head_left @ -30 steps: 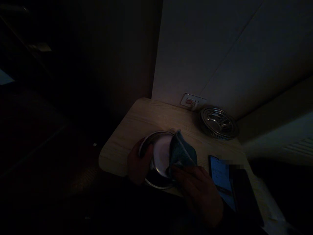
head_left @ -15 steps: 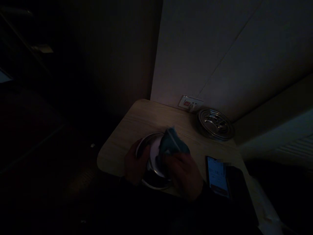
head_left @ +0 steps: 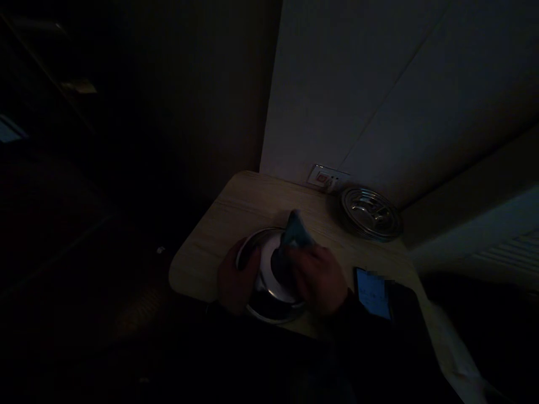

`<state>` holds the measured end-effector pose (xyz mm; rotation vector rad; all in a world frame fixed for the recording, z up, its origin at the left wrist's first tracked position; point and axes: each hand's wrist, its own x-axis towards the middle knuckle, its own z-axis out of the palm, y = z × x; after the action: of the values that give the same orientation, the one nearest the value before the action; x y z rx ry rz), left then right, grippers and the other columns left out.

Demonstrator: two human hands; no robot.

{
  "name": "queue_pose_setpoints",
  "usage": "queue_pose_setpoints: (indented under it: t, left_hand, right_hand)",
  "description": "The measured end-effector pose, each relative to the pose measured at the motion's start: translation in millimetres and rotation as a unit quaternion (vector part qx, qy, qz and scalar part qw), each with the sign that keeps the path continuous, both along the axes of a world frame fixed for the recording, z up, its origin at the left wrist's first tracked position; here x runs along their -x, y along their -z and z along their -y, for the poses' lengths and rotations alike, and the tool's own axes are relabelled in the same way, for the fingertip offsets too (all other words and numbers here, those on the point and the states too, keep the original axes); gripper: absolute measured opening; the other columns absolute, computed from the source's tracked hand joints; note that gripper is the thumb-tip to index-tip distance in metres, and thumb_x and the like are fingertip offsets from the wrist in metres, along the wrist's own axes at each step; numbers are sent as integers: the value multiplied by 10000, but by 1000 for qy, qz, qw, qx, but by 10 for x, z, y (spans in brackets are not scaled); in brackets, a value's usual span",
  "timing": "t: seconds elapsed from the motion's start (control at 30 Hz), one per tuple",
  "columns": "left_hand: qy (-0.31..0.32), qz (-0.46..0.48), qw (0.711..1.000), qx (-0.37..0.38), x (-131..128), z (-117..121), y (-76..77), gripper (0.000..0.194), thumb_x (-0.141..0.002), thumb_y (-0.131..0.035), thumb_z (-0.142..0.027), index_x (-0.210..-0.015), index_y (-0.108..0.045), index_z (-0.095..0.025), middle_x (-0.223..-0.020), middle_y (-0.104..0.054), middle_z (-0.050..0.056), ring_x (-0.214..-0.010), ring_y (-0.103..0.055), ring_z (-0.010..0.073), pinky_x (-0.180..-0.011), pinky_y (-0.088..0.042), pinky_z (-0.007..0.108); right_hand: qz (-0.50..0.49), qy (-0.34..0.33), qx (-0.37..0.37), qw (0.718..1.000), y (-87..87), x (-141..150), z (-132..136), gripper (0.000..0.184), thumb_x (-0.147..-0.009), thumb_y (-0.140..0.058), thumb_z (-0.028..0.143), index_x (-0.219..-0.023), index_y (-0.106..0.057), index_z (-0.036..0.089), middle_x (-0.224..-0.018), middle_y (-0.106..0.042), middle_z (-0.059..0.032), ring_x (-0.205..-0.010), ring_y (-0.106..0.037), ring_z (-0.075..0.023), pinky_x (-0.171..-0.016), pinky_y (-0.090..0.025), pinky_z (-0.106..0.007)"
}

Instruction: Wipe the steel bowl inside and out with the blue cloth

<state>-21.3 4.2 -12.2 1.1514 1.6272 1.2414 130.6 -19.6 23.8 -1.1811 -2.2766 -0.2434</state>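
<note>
A round, shiny metal dish [head_left: 266, 264] sits at the near edge of the wooden tabletop [head_left: 236, 207]. My left hand [head_left: 236, 281] grips its left rim, thumb on the inside and fingers mostly hidden beneath. Bunched in my right hand [head_left: 322, 279] is a blue-green cloth [head_left: 296, 233], pressed over the right part of the dish. A corner of the cloth sticks up beyond my fingers. The dim light hides detail in the dish.
A stack of metal compartment plates [head_left: 370, 214] stands at the back right, near a wall socket [head_left: 326, 177] with a plug in it. A lit phone [head_left: 373, 293] lies to the right, by my sleeve. A wall rises behind the tabletop.
My right hand has shifted slightly up with the cloth, and less of the cloth shows. My left hand keeps its hold on the rim.
</note>
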Motion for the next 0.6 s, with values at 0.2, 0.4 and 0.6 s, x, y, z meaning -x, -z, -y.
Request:
queue_pose_setpoints:
  t: [0.2,0.4,0.6]
  left_hand:
    - [13,-2,1000,9,13,5,-18,436,-744,-552,-410,-1069,-618,-128,-1042,-684,111,-978,-621,237,-854,-478,346]
    - [23,14,1000,6,24,-15,-9,414,-756,-545,-430,-1045,-628,-145,-1040,-682,96,-981,-615,231,-855,-474,339]
    - [11,-2,1000,20,23,1,-5,486,-746,-539,-462,-1095,-612,-131,-1087,-661,117,-1037,-585,253,-898,-444,366]
  right_hand:
    - [-12,-7,8,1000,38,59,-20,198,-879,-455,151,-971,-629,177,-810,-700,-47,-743,-559,-171,-665,-414,-290]
    - [-36,36,57,997,55,-364,-42,226,-870,-457,175,-1021,-623,154,-839,-687,-79,-732,-609,-176,-655,-484,-283]
    - [-267,265,156,913,50,-834,240,242,-838,-488,368,-937,-628,197,-828,-705,-39,-739,-655,-184,-633,-519,-280]
